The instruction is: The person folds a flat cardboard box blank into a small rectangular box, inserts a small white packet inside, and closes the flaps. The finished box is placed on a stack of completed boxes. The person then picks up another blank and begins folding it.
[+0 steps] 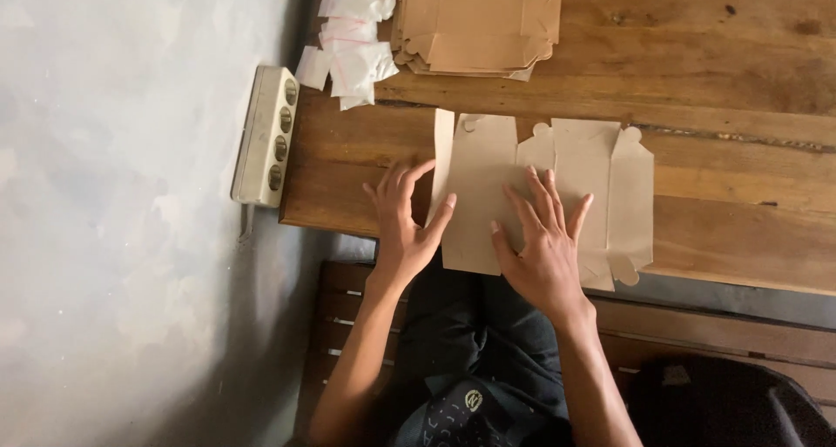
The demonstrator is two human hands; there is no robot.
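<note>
We count one flat box blank (540, 194), pressed by left hand (405, 225) and right hand (540, 247), both spread open, gripping nothing.

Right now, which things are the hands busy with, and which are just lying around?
In hand:
- flat box, pressed by left hand and right hand

Lying about:
- box stack
- white bags
- power strip
- dark bag

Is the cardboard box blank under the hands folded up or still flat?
Flat: the box blank lies spread on the table, both palms pressing it.
</note>
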